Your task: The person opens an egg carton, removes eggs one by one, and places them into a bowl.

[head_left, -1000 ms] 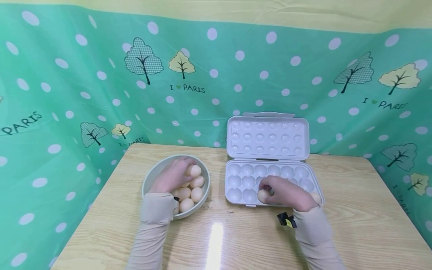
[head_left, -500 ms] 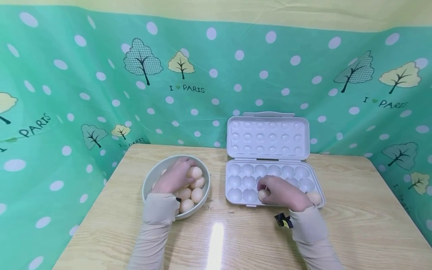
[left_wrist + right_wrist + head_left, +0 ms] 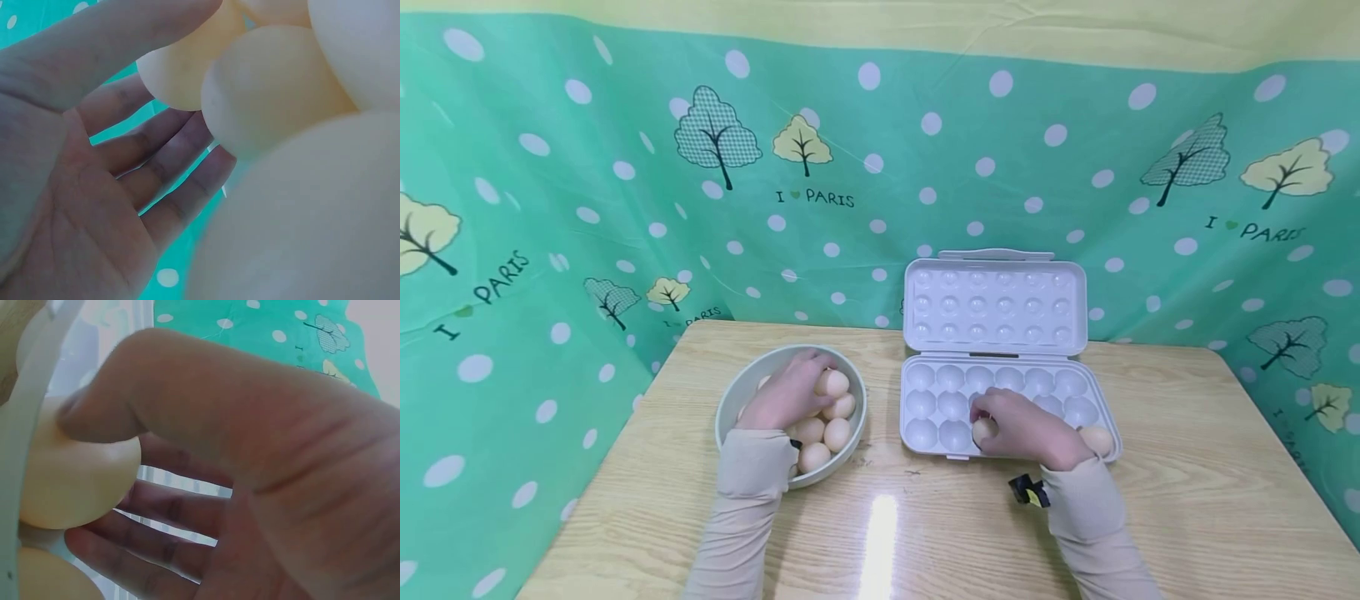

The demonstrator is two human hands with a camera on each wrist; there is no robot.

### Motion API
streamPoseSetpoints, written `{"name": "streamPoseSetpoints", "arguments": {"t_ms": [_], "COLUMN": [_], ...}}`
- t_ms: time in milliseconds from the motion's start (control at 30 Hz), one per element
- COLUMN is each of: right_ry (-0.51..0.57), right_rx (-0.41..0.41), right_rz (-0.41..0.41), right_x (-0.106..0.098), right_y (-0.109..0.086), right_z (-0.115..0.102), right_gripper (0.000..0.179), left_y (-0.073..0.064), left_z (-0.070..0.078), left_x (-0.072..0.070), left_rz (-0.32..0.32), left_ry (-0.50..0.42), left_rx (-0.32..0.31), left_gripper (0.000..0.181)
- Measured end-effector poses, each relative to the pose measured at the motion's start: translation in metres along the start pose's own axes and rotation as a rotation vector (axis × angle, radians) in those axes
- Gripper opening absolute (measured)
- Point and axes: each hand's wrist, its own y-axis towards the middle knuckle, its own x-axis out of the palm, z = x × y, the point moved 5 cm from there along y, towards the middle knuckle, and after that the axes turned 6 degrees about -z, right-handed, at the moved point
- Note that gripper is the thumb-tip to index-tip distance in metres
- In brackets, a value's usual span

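Inside the round bowl (image 3: pixel 724 406), my left hand (image 3: pixel 782 393) grips a pale egg (image 3: pixel 832 383) on top of several other eggs. The left wrist view has the thumb over that egg (image 3: pixel 181 69) and the fingers curving behind it. Over the front row of the white egg box (image 3: pixel 910 442), my right hand (image 3: pixel 1026 429) pinches another egg (image 3: pixel 984 431), which sits low in a cup. Seen from the right wrist, the thumb lies on top of this egg (image 3: pixel 81 475) and the fingers reach along its far side. Beyond the right hand, one egg (image 3: pixel 1097 440) fills the front right corner cup.
The lid (image 3: pixel 996 308) of the egg box stands raised at the back. Bowl and box sit side by side on a wooden table (image 3: pixel 955 533). A green dotted curtain (image 3: pixel 850 275) hangs behind and at both sides. A black clip (image 3: pixel 1028 490) is near the right cuff.
My right hand has shifted slightly left, its wrist uncovering more of the corner egg. The left hand has stayed almost still in the bowl. The curtain at the left has swayed.
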Motion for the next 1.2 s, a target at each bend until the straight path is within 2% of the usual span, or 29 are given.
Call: {"name": "streamPoseSetpoints", "arguments": {"t_ms": [233, 300, 533, 733, 933, 1200], "right_ry": [-0.004, -0.002, 0.000, -0.010, 0.016, 0.004], "right_rx": [0.003, 0.012, 0.002, 0.006, 0.002, -0.020], "right_rz": [0.034, 0.053, 0.135, 0.142, 0.188, 0.189], "right_x": [-0.003, -0.005, -0.015, -0.018, -0.021, -0.019], "right_y": [-0.002, -0.004, -0.007, -0.008, -0.009, -0.006], "right_z": [0.001, 0.001, -0.002, -0.005, -0.007, -0.007], "right_gripper": [0.017, 0.017, 0.023, 0.026, 0.028, 0.030], "left_y": [-0.003, -0.004, -0.003, -0.007, -0.012, -0.014], "left_z": [0.007, 0.009, 0.023, 0.033, 0.044, 0.051], "left_x": [-0.003, -0.004, -0.006, -0.006, -0.006, -0.005], "left_rz": [0.003, 0.008, 0.072, 0.106, 0.129, 0.127], "left_ry": [0.177, 0.201, 0.376, 0.371, 0.414, 0.421], "left_rx": [0.110, 0.121, 0.218, 0.266, 0.350, 0.367], "left_gripper": [0.044, 0.045, 0.041, 0.040, 0.038, 0.037]}}
